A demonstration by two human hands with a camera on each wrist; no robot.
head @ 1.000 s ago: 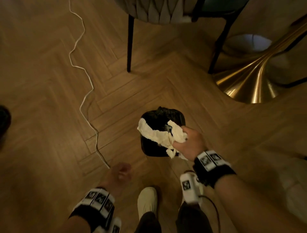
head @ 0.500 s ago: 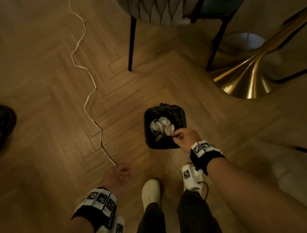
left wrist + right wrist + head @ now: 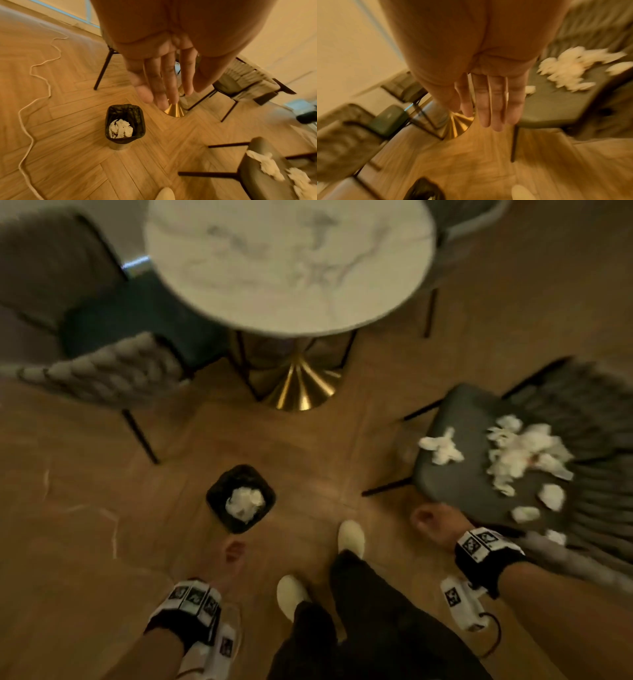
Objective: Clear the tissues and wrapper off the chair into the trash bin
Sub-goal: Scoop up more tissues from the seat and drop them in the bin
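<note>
A small trash bin (image 3: 219,489) lined with a black bag stands on the floor, with a crumpled white tissue (image 3: 244,503) inside; the bin (image 3: 140,121) and the tissue (image 3: 121,130) also show in the left wrist view. On the right a dark chair seat (image 3: 455,474) carries several crumpled white tissues (image 3: 517,453); something reddish shows in the pile. My right hand (image 3: 430,522) hangs empty by the seat's near corner, its fingers (image 3: 491,108) straight. My left hand (image 3: 233,556) hangs empty just before the bin, its fingers (image 3: 164,83) relaxed.
A round marble table (image 3: 291,261) on a gold cone base (image 3: 301,388) stands ahead. Another chair (image 3: 113,371) sits left of it and a third at the far right top. A white cable (image 3: 34,97) snakes over the wood floor. My feet (image 3: 351,537) stand between bin and chair.
My right hand let the tissue go into the bin and swung right to the chair's corner. The view turned right and lifted, bringing the table and littered chair into sight.
</note>
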